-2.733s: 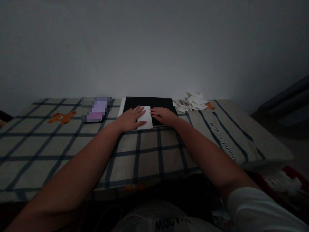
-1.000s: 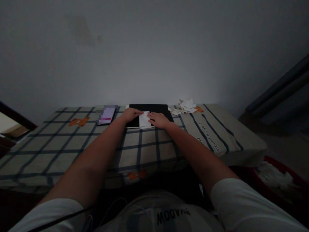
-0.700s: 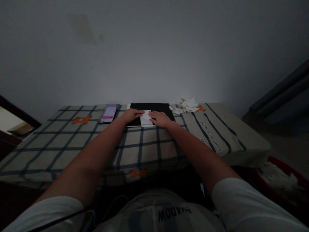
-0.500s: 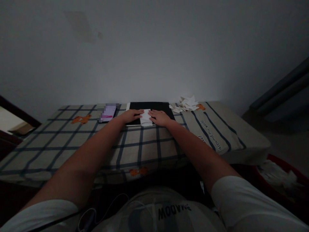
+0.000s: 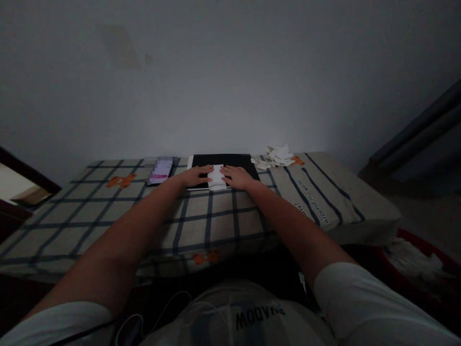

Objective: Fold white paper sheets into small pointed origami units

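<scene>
A white piece of folded paper (image 5: pixel 216 179) lies on a black-covered notebook (image 5: pixel 225 159), its near end reaching the notebook's front edge. My left hand (image 5: pixel 195 176) rests flat at the paper's left side, fingers stretched and the tips touching its edge. From the other side my right hand (image 5: pixel 236 177) lies palm down, its spread fingertips on the paper's right edge. Both palms cover part of the notebook's cover.
A phone (image 5: pixel 162 171) with a lit screen lies left of the notebook. Torn white paper scraps (image 5: pixel 280 156) are heaped to its right, by the wall. A checked tablecloth (image 5: pixel 104 206) covers the table. At lower right stands a red container (image 5: pixel 410 235) holding whitish crumpled material.
The view has shifted slightly. Both hands stay at the sides of the paper, with the fingers hardly moved.
</scene>
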Available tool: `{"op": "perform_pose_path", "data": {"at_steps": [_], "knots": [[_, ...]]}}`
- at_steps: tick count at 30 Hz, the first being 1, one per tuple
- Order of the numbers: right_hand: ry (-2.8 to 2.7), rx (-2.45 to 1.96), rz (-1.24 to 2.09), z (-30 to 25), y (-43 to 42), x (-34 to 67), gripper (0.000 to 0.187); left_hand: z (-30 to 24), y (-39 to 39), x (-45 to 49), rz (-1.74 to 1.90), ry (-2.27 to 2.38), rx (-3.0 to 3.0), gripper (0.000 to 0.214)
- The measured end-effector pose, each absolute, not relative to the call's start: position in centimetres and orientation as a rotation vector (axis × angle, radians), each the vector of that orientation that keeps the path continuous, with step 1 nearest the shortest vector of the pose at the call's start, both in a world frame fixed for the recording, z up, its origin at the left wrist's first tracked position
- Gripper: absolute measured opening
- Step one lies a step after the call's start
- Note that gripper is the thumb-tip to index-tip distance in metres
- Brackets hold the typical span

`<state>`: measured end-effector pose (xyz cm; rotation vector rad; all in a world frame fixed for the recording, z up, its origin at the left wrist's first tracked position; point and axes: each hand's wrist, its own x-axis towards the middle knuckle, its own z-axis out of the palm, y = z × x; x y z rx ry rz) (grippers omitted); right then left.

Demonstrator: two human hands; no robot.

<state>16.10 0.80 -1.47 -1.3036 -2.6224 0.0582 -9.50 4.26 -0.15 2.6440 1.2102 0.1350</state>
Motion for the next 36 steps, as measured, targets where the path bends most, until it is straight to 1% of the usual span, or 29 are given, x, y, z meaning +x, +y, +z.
{"op": "perform_pose_path", "data": {"at_steps": [4,8,10,12,16,21,26,32,36], "knots": [[-2.61,-1.32,0.063,-1.4,0.6,16.0,0.052,-0.9,3.2,-9.3,0.273,1.295,2.617,0.069],[-2.585,-1.35,0.08,-1.3,0.5,16.0,0.052,-1.7,2.3,-9.3,0.598,1.275,2.616,0.077],[-2.579,-1.364,0.086,-1.3,0.6,16.0,0.053,-1.8,2.1,-9.3,0.656,1.232,2.634,0.079],[-2.578,-1.378,0.093,-1.4,0.8,16.0,0.053,-1.8,2.0,-9.2,0.637,1.205,2.652,0.079],[-2.581,-1.359,0.114,-1.6,1.0,16.1,0.052,-1.9,2.1,-9.0,0.58,1.27,2.659,0.071],[-2.518,-1.207,0.142,-1.7,1.2,16.8,0.054,-2.1,2.1,-8.9,0.586,1.275,2.67,0.065],[-2.526,-1.126,0.155,-1.7,1.4,17.3,0.041,-2.5,2.4,-8.9,0.586,1.285,2.695,0.066],[-2.572,-1.157,0.181,-1.6,1.4,17.2,0.042,-2.4,2.3,-8.9,0.584,1.221,2.773,0.059],[-2.577,-1.172,0.184,-1.5,1.4,17.2,0.041,-2.2,2.0,-8.8,0.586,1.21,2.769,0.062]]}}
